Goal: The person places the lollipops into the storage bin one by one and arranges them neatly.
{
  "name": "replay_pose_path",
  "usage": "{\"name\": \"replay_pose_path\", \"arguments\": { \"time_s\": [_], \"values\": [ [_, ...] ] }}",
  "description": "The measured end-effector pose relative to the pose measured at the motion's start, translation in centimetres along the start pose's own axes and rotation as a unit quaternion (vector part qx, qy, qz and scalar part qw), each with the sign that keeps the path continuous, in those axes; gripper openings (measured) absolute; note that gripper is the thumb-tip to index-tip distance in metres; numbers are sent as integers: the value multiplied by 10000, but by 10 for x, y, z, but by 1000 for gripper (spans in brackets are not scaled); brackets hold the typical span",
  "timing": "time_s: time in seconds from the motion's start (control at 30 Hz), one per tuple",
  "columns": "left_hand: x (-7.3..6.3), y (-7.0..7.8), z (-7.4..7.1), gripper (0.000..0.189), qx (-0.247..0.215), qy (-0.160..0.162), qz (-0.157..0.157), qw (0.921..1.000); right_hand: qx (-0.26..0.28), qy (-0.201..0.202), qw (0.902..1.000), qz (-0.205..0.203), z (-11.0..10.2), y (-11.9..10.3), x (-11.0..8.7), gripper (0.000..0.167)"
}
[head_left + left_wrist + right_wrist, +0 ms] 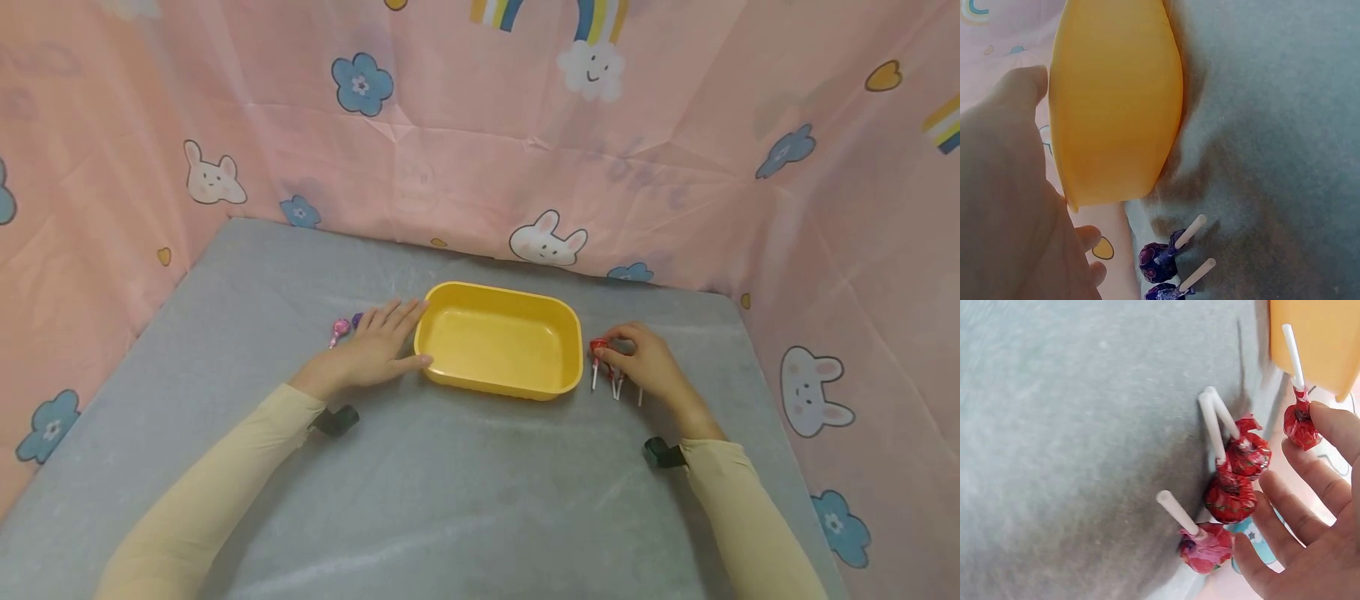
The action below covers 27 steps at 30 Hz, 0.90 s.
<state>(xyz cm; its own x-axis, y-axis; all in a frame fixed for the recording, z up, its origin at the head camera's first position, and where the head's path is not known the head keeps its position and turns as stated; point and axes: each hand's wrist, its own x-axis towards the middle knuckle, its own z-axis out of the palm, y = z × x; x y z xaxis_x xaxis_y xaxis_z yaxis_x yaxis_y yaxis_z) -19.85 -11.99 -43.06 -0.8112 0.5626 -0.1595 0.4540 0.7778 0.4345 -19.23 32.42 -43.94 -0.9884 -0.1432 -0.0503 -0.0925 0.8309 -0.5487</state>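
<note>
A yellow plastic basin [498, 387] stands in the middle of the table. My left hand [378, 346] rests with spread, fairly straight fingers at its left rim, thumb near the front corner. Between the thumb and index finger of my right hand [645, 358] is a red-wrapped lollipop [1300, 428], pinched by its candy end, just right of the basin. Below that hand lie two more red lollipops [1230, 499] and a pinkish-red lollipop [1205, 549], their white sticks toward me. Left of the basin, beyond my left hand, are a pink lollipop [341, 327] and purple lollipops [1159, 262].
A grey cloth covers the table [450, 500]. Pink curtains [450, 150] printed with rabbits, flowers and rainbows hang around its back and sides. A dark wrist camera [337, 421] sits under the left wrist, another dark camera [663, 452] under the right.
</note>
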Motion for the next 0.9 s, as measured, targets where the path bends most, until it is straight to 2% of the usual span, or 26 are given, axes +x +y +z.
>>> {"name": "replay_pose_path", "arguments": {
  "time_s": [0.3,0.9],
  "values": [
    [2,-2,0,94,117,-53,-49,9999,-39,-186,9997,132,-8,-9,0,45],
    [4,-2,1,95,52,-128,-46,9999,-32,-94,9999,99,-21,-26,3,48]
  ]
}}
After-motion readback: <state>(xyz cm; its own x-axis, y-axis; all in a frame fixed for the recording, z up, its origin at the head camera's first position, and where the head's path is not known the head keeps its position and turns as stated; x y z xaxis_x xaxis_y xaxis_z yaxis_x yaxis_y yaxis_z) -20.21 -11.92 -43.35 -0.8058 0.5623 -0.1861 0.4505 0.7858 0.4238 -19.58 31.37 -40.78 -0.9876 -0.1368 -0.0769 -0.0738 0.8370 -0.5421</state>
